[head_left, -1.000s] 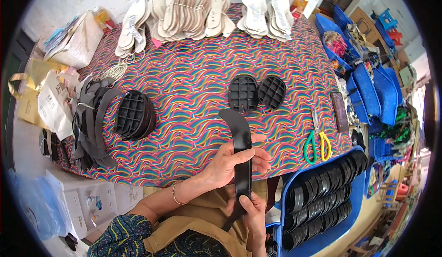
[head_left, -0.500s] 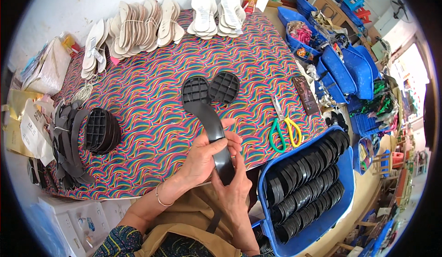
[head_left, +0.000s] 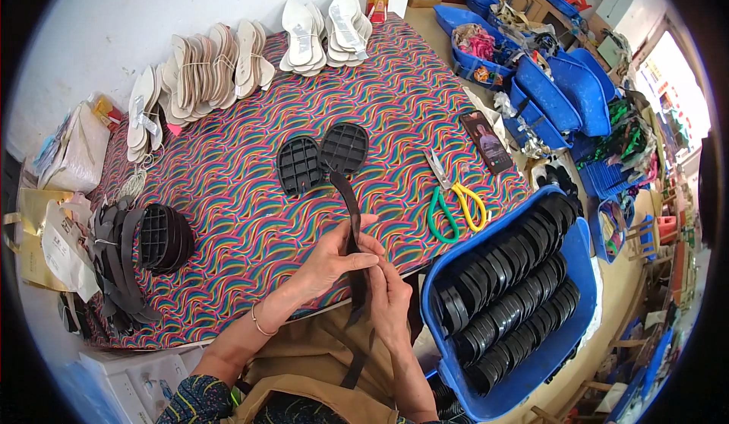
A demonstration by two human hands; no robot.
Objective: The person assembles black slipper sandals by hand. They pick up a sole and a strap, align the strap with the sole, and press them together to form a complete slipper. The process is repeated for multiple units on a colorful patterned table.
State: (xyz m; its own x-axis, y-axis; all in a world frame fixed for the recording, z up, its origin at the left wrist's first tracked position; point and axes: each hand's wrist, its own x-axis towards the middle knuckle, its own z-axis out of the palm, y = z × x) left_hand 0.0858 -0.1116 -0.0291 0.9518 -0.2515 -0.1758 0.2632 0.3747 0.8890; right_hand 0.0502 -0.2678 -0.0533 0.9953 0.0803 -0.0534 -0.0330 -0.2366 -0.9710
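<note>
Left hand (head_left: 326,261): forearm enters from the lower left, a thin bracelet (head_left: 258,323) at the wrist. Palm turned down, fingers curled over a black sole (head_left: 351,226), thumb stretched along its near side. Closed on the sole.

Right hand (head_left: 391,299): forearm rises from the lower edge, just right of the left hand. Fingers wrapped round the lower part of the same sole from the right; fingertips meet those of the left hand. Closed on the sole.

Black sole: long, narrow, seen edge-on, held upright over the near edge of the table (head_left: 228,196). Its top end reaches toward two black heel pieces (head_left: 323,158); its lower end hangs toward the lap.

Two black heel pieces: flat on the striped cloth, side by side and touching, ribbed faces up, beyond the hands.

Scissors (head_left: 456,204): green and yellow handles, lying on the cloth to the right of the hands.

Blue bin (head_left: 581,242): beside the table's right corner, filled with rows of black soles standing on edge.

Stack of black soles (head_left: 163,238): on the cloth at left, beside a bundle of dark straps (head_left: 114,264).

White insoles (head_left: 228,63): bundled in rows along the far edge of the table, by the wall.
</note>
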